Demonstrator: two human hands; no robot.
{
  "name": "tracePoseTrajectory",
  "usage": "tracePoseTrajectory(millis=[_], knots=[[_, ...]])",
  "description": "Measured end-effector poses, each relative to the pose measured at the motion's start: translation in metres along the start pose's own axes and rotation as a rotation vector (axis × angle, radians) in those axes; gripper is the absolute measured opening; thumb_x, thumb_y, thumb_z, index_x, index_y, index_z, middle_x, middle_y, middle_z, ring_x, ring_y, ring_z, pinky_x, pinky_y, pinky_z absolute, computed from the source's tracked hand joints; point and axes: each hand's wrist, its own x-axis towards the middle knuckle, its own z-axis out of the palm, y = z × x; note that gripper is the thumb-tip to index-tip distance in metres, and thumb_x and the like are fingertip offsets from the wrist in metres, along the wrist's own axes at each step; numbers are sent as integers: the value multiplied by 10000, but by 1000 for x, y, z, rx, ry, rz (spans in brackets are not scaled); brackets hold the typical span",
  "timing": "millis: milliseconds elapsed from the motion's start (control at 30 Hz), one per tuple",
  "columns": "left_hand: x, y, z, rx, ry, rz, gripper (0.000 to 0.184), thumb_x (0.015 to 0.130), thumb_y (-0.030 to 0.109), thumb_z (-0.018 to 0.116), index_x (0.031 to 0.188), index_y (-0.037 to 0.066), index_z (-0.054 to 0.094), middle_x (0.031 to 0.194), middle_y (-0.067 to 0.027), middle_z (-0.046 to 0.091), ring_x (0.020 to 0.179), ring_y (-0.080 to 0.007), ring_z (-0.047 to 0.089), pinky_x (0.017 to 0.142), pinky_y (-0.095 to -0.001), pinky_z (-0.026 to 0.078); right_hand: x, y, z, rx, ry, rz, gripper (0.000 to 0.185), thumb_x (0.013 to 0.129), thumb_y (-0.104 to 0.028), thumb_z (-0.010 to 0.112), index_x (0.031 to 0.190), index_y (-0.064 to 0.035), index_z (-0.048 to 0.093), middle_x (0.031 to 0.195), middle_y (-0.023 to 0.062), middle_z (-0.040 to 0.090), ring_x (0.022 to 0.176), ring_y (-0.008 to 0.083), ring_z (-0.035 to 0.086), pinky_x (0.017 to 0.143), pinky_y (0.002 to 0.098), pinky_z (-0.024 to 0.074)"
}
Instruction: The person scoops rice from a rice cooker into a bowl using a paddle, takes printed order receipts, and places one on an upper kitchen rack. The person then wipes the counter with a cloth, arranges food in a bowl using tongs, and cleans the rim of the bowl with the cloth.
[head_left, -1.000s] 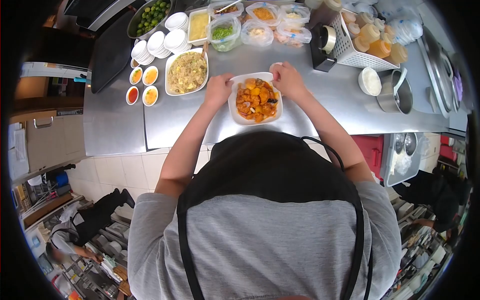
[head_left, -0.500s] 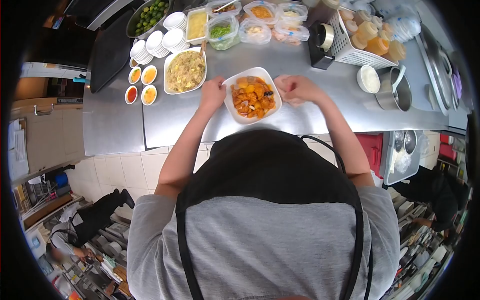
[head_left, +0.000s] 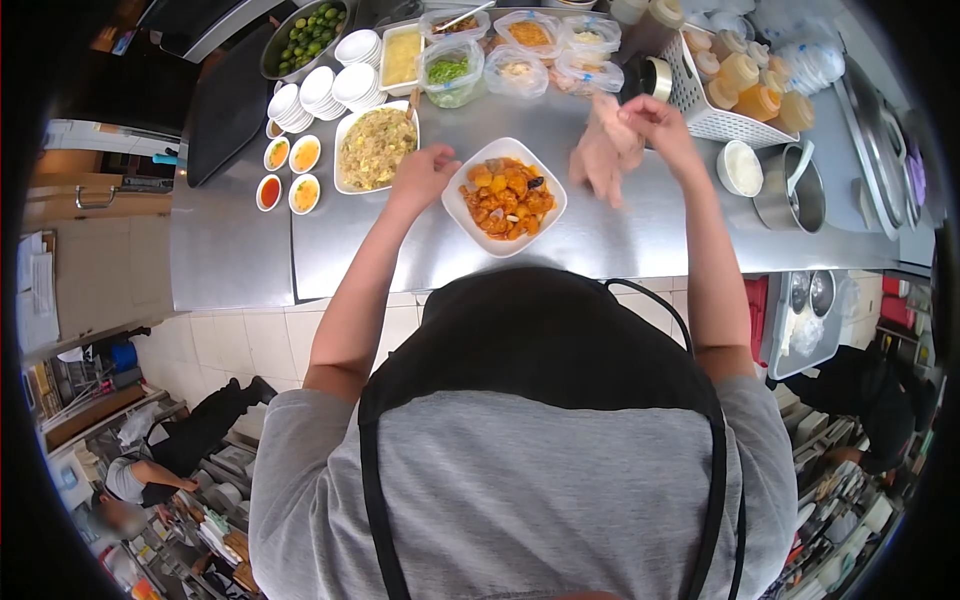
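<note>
A square white bowl [head_left: 507, 198] of orange-red saucy food stands near the counter's front edge. Just left of its rim is my left hand [head_left: 425, 178], fingers partly spread and holding nothing. My right hand [head_left: 655, 125] pinches a crumpled, pale pinkish cloth [head_left: 608, 150] that hangs above the counter, right of the bowl. A white dish of fried rice [head_left: 374, 150] sits to the left, beyond my left hand.
Small sauce cups [head_left: 304, 193], stacked white dishes [head_left: 357, 86] and a bowl of limes [head_left: 308, 42] stand left. Bagged tubs [head_left: 453, 72] line the back. To the right are a bottle basket [head_left: 705, 115], a white bowl [head_left: 740, 168] and a metal pot [head_left: 800, 205].
Both hands have let go of the bowl, which has turned to a diamond angle. My right hand has moved right and away with the cloth, now lifted and hanging.
</note>
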Motion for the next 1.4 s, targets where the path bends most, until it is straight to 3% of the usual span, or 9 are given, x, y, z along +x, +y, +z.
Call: tracePoseTrajectory(millis=[67, 133, 400, 667, 900, 967, 1100, 1167, 1400], knots=[[4, 2, 5, 3, -16, 12, 280, 746, 242, 611, 945, 44, 609, 850, -127, 637, 768, -247, 617, 707, -340, 481, 6, -6, -5, 131, -36, -1, 82, 700, -163, 597, 748, -105, 630, 740, 54, 599, 748, 232, 566, 674, 340, 435], [9, 7, 11, 5, -39, 46, 278, 752, 244, 596, 947, 48, 619, 847, -128, 639, 779, -250, 617, 706, -338, 482, 13, -12, 2, -464, 160, -184, 88, 705, -146, 586, 755, -79, 615, 762, 65, 599, 718, 248, 566, 670, 332, 433], [17, 15, 27, 34, -93, 25, 275, 768, 213, 592, 1004, 72, 613, 871, -129, 640, 784, -246, 627, 711, -329, 487, 31, -25, 117, -438, -225, -274, 183, 766, -233, 556, 844, -78, 612, 846, 125, 602, 811, 284, 570, 734, 358, 441], [19, 8, 31, 106, -66, 65, 241, 740, 150, 536, 954, 102, 635, 813, -144, 626, 774, -316, 595, 713, -391, 468, 40, -26, 143, -108, -415, -452, 68, 734, -138, 595, 762, -76, 603, 880, 61, 525, 871, 228, 520, 758, 332, 421], [18, 2, 33, 33, -23, 56, 218, 743, 118, 546, 937, 95, 642, 807, -150, 626, 754, -312, 603, 704, -375, 471, 42, -25, 157, -3, -348, -464, 83, 701, -125, 623, 759, -75, 592, 852, 61, 526, 855, 220, 520, 748, 316, 424], [17, 4, 31, 34, -29, 58, 202, 750, 121, 564, 933, 80, 639, 788, -148, 628, 738, -304, 608, 684, -357, 473, 42, -27, 151, 73, -368, -175, 85, 701, -113, 624, 761, -66, 588, 807, 64, 530, 851, 222, 522, 738, 314, 427], [16, 5, 31, 52, -21, 63, 196, 748, 121, 568, 926, 77, 637, 785, -150, 626, 738, -304, 607, 678, -353, 473, 49, -26, 148, -23, -392, -177, 88, 719, -54, 624, 803, -42, 601, 853, 63, 550, 833, 205, 536, 729, 298, 441], [17, 3, 32, 55, -13, 76, 193, 747, 119, 569, 922, 74, 636, 784, -151, 625, 739, -305, 606, 675, -352, 473, 45, -31, 144, -84, -355, -601, 83, 711, -48, 626, 788, -58, 598, 860, 56, 547, 799, 205, 547, 706, 305, 447], [16, 3, 33, 78, -16, 83, 201, 744, 111, 570, 932, 65, 625, 777, -162, 616, 727, -316, 596, 664, -364, 464, 38, -23, 161, -187, -277, -540, 100, 683, -84, 628, 714, -112, 537, 834, 41, 501, 824, 222, 530, 683, 331, 434]])
